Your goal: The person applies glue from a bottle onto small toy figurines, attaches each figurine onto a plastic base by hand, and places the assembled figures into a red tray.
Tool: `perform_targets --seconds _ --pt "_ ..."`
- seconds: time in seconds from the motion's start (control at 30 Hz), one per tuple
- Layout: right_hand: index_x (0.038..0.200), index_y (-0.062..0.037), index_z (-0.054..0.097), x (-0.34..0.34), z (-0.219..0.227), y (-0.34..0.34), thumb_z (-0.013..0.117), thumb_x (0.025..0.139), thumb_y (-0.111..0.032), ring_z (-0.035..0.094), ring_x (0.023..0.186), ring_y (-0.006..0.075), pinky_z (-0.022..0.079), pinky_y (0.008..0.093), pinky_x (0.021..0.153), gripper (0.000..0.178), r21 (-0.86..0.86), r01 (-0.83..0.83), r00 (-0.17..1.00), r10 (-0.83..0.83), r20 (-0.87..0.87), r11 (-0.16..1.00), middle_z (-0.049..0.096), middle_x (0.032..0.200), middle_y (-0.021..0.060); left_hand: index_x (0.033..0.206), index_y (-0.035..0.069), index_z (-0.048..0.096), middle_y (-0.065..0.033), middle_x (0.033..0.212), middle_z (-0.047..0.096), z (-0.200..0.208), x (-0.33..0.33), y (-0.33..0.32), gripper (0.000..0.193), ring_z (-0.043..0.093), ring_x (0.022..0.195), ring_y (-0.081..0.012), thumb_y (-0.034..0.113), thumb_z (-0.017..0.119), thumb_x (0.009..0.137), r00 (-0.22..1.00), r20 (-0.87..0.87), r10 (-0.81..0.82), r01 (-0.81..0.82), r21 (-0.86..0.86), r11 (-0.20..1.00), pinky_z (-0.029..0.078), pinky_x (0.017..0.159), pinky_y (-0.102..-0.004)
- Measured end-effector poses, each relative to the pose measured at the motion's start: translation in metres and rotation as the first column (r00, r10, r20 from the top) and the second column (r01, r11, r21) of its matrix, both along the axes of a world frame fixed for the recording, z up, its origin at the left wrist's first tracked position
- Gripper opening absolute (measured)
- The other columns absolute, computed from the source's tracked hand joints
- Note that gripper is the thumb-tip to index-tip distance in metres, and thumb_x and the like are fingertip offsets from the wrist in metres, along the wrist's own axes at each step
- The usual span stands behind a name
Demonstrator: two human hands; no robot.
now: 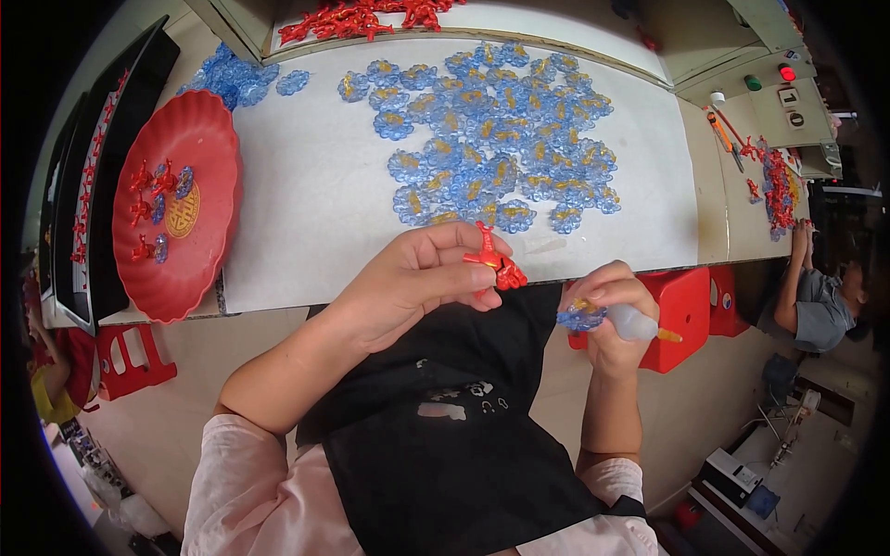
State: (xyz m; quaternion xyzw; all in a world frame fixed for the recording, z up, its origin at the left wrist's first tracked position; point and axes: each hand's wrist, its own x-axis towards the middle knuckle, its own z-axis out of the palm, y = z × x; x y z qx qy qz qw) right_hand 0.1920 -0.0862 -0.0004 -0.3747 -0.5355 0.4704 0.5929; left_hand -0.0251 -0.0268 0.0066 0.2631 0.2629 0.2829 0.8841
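Between the thumb and fingers of my left hand [422,278] is a small glossy red figurine [505,271], held just in front of the table's near edge. My right hand [623,320], farther right, grips a small whitish squeeze bottle [634,322] whose yellowish tip points to the right. The same hand also pinches a translucent blue flower-shaped piece [582,316] with a yellow patch. Beyond my hands, many similar blue pieces [501,171] with yellow marks lie spread on the white table sheet [306,185].
A red scalloped plate [209,250] at the left carries several red and blue pieces. More blue pieces [227,79] are heaped behind it. Red figurines [371,18] lie on the far shelf. An orange cutter [718,130] lies at the right, beyond red stools [675,324]. Another person [816,301] sits far right.
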Motion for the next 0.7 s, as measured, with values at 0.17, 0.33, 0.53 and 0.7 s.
perform_targets --seconds 0.17,0.33,0.53,0.7 --pt "0.083 -0.0015 0.052 -0.017 -0.004 0.010 0.061 0.076 -0.017 0.056 0.063 0.0211 0.049 0.0296 0.057 0.019 0.044 -0.232 0.969 0.227 0.093 0.972 0.048 0.080 0.0121 0.099 -0.001 0.051 -0.0096 0.090 0.058 0.004 -0.004 -0.005 0.023 0.057 0.073 -0.0120 0.007 0.056 0.078 0.996 -0.046 -0.075 0.075 -0.005 0.997 0.047 0.066 -0.0231" --pt "0.078 -0.0011 0.059 -0.025 -0.010 0.010 0.069 0.066 -0.008 0.056 0.072 0.0174 0.046 0.0263 0.065 0.017 -0.061 -0.171 0.985 0.169 -0.037 0.983 0.055 0.080 0.0110 0.099 -0.001 0.051 -0.0086 0.090 0.058 0.004 -0.006 -0.006 0.023 0.056 0.073 -0.0112 0.007 0.056 0.078 0.994 -0.037 -0.104 0.104 0.005 0.995 0.047 0.065 -0.0228" --pt "0.079 -0.0012 0.060 -0.024 -0.013 0.014 0.070 0.063 -0.006 0.055 0.072 0.0167 0.044 0.0260 0.065 0.019 -0.052 -0.188 0.980 0.191 0.055 0.981 0.057 0.079 0.0095 0.098 -0.002 0.052 -0.0083 0.089 0.058 0.002 -0.005 -0.003 0.023 0.056 0.072 -0.0106 0.006 0.056 0.078 0.992 -0.050 -0.114 0.115 0.015 0.993 0.047 0.064 -0.0222" --pt "0.080 -0.0021 0.061 -0.021 0.001 0.015 0.069 0.061 0.000 0.056 0.071 0.0168 0.044 0.0250 0.061 0.021 -0.018 -0.184 0.951 0.183 0.251 0.983 0.058 0.078 0.0084 0.098 -0.002 0.052 -0.0081 0.087 0.058 0.001 -0.006 -0.003 0.022 0.056 0.072 -0.0102 0.006 0.056 0.078 0.988 -0.069 -0.135 0.137 0.035 0.990 0.046 0.064 -0.0214"
